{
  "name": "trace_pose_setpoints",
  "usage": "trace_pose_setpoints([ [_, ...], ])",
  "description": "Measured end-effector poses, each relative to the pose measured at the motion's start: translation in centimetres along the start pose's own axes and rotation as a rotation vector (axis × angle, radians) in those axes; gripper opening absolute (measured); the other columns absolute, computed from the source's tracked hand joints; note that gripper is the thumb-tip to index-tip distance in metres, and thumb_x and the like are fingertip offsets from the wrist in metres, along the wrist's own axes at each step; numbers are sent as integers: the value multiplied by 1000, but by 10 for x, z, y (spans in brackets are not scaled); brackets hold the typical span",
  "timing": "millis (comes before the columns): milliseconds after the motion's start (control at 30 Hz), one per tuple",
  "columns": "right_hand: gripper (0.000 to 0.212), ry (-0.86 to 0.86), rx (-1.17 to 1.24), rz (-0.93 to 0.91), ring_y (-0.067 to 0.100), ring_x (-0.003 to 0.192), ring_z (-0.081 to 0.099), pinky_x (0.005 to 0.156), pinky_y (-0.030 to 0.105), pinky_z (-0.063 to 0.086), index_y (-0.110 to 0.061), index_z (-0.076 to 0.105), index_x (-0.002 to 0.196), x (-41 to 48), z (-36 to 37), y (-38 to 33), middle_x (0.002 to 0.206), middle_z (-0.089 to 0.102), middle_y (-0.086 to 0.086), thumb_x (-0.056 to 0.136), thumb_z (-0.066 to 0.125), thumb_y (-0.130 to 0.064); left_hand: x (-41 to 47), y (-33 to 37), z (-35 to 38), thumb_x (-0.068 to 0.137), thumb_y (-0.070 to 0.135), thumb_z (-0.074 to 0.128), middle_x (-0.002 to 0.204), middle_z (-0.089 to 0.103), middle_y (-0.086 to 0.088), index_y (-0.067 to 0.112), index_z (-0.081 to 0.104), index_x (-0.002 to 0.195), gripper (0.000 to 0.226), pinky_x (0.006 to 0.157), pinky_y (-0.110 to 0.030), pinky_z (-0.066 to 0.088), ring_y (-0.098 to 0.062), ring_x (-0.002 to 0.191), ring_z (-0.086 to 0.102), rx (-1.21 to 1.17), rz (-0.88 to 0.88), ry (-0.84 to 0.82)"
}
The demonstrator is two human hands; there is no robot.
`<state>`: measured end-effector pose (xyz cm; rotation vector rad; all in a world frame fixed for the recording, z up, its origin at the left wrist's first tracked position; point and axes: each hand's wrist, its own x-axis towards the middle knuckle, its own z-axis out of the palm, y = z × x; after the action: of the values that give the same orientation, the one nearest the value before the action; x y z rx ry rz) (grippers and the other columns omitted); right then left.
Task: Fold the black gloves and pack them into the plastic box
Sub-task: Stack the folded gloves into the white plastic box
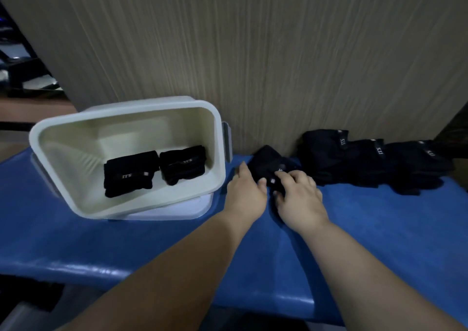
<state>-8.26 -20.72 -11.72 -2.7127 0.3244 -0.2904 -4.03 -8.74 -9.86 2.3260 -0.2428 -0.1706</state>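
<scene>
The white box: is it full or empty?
Partly filled. The plastic box holds a folded glove bundle and a second bundle; the space left of them is bare.

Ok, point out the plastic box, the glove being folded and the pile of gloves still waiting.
plastic box (141, 105): head view, far rim.
glove being folded (266, 157): head view, its far end.
pile of gloves (354, 163): head view, middle glove.
</scene>
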Motion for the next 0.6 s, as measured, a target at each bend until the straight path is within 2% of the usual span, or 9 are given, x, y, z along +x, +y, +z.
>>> trace_pose_setpoints([
  [100,48,-29,14,4,21,131,30,108,39,26,-30,35,144,3,-1,3,142,35,1,96,45,-34,18,10,9,101,36,40,154,28,-15,11,6,153,68,109,-44,29,-35,139,29,-40,-121,31],
  [167,47,-46,32,9,21,131,30,108,38,25,-31,37,143,4,-2,4,142,35,0,97,45,-32,29,14,11,100,39,41,152,31,-15,10,12,152,66,107,-46,34,-36,136,34,-45,-201,48],
  [233,43,-51,56,9,21,130,32,108,38,25,-30,41,140,6,-4,5,140,38,0,97,42,-29,36,16,11,98,43,41,145,40,-15,8,29,144,59,100,-44,41,-36,127,45,1,-247,37],
  [300,39,-37,129,26,21,127,36,107,38,29,-28,48,135,8,-7,6,135,44,1,98,37,-26,38,16,9,95,48,46,127,54,-12,9,46,128,51,88,-40,49,-32,110,55,24,-243,1],
  [367,35,-4,238,73,20,119,43,101,38,37,-25,57,124,9,-11,7,123,52,1,99,33,-26,35,16,8,89,44,56,111,61,-7,13,53,110,37,82,-37,52,-26,96,60,-95,-225,2],
  [433,33,42,259,98,20,107,50,90,38,44,-21,63,109,9,-12,6,107,57,1,100,34,-32,29,14,7,83,31,64,102,64,-5,17,53,95,21,82,-38,54,-22,89,61,-308,-213,22],
  [533,29,164,251,102,18,95,53,73,33,44,-21,60,92,6,-14,1,93,57,-4,96,44,-45,8,12,-2,83,18,64,95,65,-5,22,53,91,14,75,-34,52,-17,84,62,-573,-216,-3],
  [600,24,274,289,94,16,95,52,73,31,42,-22,55,92,3,-17,-3,93,53,-6,92,51,-46,-6,7,-13,84,14,64,95,67,-6,20,54,94,16,77,-35,53,-20,87,65,-659,-206,-52],
])
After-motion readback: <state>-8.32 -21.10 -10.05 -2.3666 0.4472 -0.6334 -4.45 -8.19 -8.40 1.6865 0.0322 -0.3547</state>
